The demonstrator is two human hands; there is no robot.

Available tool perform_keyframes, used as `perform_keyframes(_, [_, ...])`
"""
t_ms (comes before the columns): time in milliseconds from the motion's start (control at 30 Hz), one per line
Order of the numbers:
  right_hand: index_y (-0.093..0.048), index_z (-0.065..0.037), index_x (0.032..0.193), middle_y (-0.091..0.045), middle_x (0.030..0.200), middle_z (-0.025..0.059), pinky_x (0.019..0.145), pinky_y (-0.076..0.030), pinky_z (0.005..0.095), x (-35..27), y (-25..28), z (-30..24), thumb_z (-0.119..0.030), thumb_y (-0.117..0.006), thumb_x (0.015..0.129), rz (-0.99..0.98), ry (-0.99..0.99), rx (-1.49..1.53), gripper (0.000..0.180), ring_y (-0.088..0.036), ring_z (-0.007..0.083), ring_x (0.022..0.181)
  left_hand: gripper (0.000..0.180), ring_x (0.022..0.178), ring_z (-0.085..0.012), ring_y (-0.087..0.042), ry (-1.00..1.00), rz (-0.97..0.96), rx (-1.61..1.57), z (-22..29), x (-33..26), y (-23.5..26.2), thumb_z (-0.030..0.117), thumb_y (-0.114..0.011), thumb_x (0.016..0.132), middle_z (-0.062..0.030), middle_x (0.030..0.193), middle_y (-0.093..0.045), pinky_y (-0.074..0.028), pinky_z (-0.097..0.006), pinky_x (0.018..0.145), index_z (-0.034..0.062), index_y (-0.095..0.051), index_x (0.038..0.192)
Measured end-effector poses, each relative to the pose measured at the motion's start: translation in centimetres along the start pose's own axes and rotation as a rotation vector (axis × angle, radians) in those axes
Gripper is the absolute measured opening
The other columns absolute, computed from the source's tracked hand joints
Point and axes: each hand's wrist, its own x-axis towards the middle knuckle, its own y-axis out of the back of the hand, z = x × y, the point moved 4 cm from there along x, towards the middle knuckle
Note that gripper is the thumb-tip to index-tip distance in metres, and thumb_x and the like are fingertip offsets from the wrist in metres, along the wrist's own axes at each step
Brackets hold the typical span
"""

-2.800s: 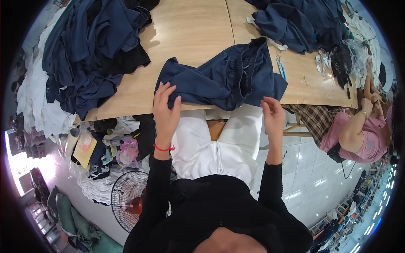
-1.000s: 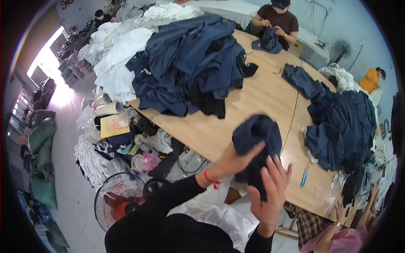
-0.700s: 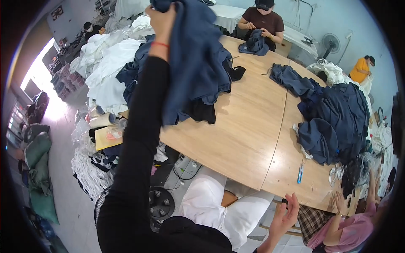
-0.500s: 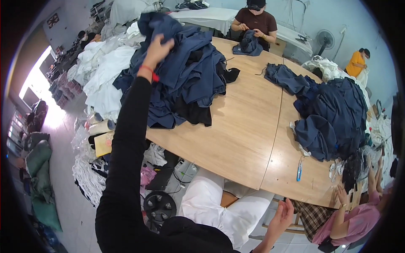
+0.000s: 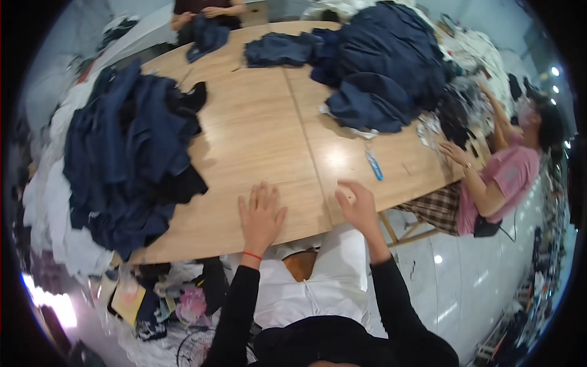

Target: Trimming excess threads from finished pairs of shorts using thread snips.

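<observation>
My left hand [image 5: 262,215] rests near the table's front edge, palm down with fingers spread, and holds nothing. My right hand [image 5: 359,211] hovers by the same edge, right of the table's seam. Its fingers are bent, with a gap between thumb and forefinger, and nothing shows in them. Left of my left hand lies a tall heap of dark blue garments [image 5: 116,147] with black pieces at its side. A blue-handled small tool [image 5: 374,164], perhaps thread snips, lies beyond my right hand. Farther right is a second heap of dark blue garments [image 5: 391,52].
The wooden table [image 5: 257,128] curves around me. A person in pink [image 5: 504,183] sits at the right, near clear plastic bags [image 5: 465,104]. Across the table, another person's hands [image 5: 211,12] hold a dark blue garment [image 5: 208,37]. White cloth [image 5: 58,214] is piled at the left.
My left hand has come off the left garment heap and down to the table before me. My right hand has risen from beside my lap to the table edge. The view has turned rightward and down.
</observation>
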Motion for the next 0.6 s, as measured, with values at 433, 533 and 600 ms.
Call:
perform_keyframes(433, [-0.063,0.003,0.114,-0.068,0.114,0.0256,0.097,-0.054,0.0546,-1.0,1.5,10.5,0.000,-0.059,0.102,0.359,-0.101,-0.419,0.013,-0.064,0.0471,0.110,0.068,0.162,-0.0365,-0.030,0.228,0.006,0.021,-0.3,2.0,-2.0,0.041,-0.063,0.104,-0.0199,0.173,-0.037,-0.021,-0.055,0.131,0.0134,-0.047,0.164])
perform_keyframes(533, [-0.062,0.002,0.114,-0.065,0.108,0.0245,0.091,-0.052,0.0537,-2.1,2.2,11.2,0.004,-0.058,0.096,0.435,-0.038,-0.378,0.019,-0.063,0.0467,0.104,0.067,0.161,-0.0356,-0.031,0.243,-0.023,-0.006,0.6,2.6,-2.8,0.041,-0.064,0.103,-0.0199,0.173,-0.037,-0.022,-0.055,0.130,0.0136,-0.049,0.163])
perform_keyframes(600, [-0.062,0.001,0.116,-0.061,0.103,0.0215,0.088,-0.050,0.0516,-2.0,1.8,11.6,0.007,-0.057,0.088,0.449,-0.041,-0.275,0.029,-0.060,0.0439,0.097,0.065,0.160,-0.0402,-0.031,0.277,-0.013,-0.045,0.8,5.0,-3.7,0.033,-0.071,0.100,-0.0215,0.172,-0.038,-0.022,-0.056,0.130,0.0106,-0.052,0.158])
